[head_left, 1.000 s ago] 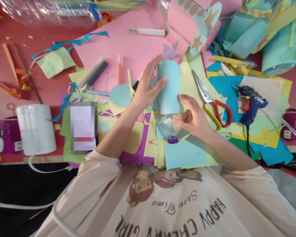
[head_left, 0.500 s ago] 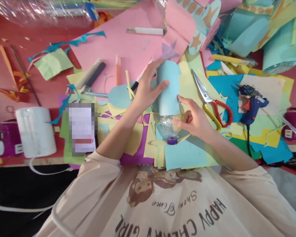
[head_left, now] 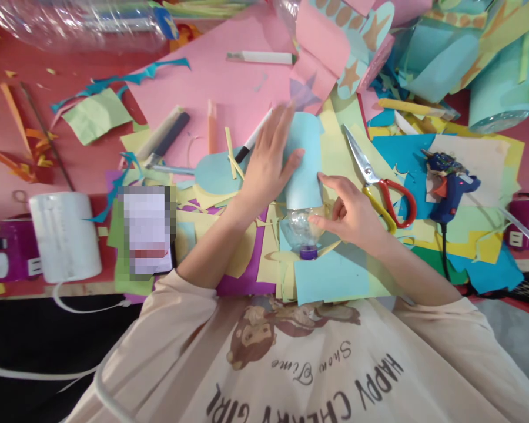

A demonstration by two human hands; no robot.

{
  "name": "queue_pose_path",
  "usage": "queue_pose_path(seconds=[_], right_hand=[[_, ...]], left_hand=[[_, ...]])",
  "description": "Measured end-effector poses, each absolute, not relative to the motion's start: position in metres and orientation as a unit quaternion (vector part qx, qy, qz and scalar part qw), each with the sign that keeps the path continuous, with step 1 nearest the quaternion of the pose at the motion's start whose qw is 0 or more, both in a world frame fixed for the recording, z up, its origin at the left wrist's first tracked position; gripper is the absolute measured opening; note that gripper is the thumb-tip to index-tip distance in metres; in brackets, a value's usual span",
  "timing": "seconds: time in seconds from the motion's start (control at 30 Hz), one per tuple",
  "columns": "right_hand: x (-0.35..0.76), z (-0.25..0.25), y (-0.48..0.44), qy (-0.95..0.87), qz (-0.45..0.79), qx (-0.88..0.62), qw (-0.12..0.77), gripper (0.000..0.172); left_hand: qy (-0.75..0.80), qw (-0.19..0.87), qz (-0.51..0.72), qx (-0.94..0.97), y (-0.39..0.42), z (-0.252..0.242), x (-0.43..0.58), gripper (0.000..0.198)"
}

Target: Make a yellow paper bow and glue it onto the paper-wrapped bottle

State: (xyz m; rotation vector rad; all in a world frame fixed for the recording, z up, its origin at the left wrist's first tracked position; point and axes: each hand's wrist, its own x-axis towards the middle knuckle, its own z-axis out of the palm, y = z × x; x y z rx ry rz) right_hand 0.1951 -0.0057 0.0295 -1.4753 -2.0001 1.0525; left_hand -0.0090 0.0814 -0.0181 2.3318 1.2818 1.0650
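A clear plastic bottle [head_left: 306,220] with a purple cap [head_left: 308,252] lies in front of me, cap toward my body. Light blue paper [head_left: 305,158] is wrapped around its upper part. My left hand [head_left: 271,158] rests along the left side of the paper, fingers stretched out and the thumb on top. On the right, my right hand [head_left: 350,211] holds the bottle between thumb and index finger, with the other fingers curled in. Scissors [head_left: 370,176] with red and yellow handles lie just right of that hand, blades apart.
A blue glue gun [head_left: 452,188] lies to the right, its cord running toward me. At the left are a phone [head_left: 147,229] and a white device [head_left: 65,235]. Markers and paper scraps cover the middle. Paper-covered bottle crafts [head_left: 502,88] stand at the back right.
My left hand has loosened from around the paper-covered bottle, and its fingers are now straight and flat along the side. My right hand has hardly moved.
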Motion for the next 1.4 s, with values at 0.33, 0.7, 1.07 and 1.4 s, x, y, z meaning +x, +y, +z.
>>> queue_pose_path(seconds=[0.33, 0.7, 1.07, 1.4], right_hand=[[0.196, 0.030, -0.006, -0.729, 0.353, -0.549, 0.206, 0.068], [0.244, 0.062, -0.019, -0.662, 0.258, -0.665, 0.231, 0.034], [0.358, 0.037, -0.043, -0.396, 0.082, -0.898, 0.170, 0.018], [0.363, -0.004, -0.015, -0.341, -0.001, -0.906, 0.251, 0.052]], left_hand=[[0.357, 0.052, 0.330, 0.872, 0.030, 0.003, -0.006, 0.030], [0.346, 0.101, 0.332, 0.872, 0.030, -0.008, -0.013, 0.027], [0.353, 0.090, 0.378, 0.851, 0.025, -0.009, -0.010, 0.036], [0.348, 0.099, 0.375, 0.853, 0.025, -0.011, -0.012, 0.033]])
